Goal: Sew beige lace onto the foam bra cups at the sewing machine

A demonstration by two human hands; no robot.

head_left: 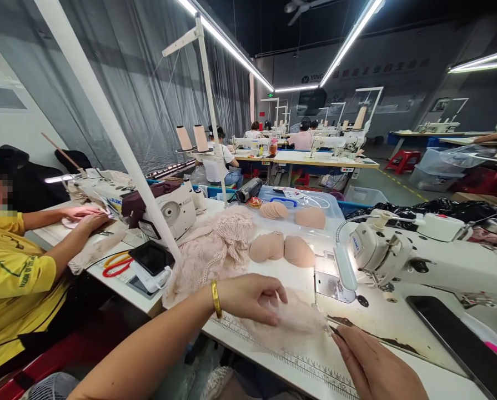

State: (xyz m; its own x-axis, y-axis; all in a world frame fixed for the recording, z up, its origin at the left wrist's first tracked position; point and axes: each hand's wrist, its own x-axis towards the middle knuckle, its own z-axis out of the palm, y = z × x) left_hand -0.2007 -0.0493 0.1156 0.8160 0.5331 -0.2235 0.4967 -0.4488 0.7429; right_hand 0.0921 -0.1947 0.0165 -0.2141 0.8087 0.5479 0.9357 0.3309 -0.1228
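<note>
My left hand (250, 300), with a gold bangle at the wrist, has its fingers curled on a piece of sheer pale fabric (300, 321) at the table's front edge. My right hand (377, 364) is closed at the fabric's right end. A small dark slim tool (335, 329) shows at its fingertips; its kind is hard to make out. Just beyond the fabric lie two beige moulded bra cups (299, 251), side by side. A heap of pale pink lace (215, 244) rests left of them. The sewing machine's needle plate (334, 287) is to the right, under a lit lamp.
The white sewing machine (398, 250) fills the right side, with a black phone (452, 339) before it. A clear plastic tray (284, 222) holds more cups. Left are orange-and-red-handled scissors (117, 265), a white pole (106, 122) and a co-worker in a yellow shirt (15, 294).
</note>
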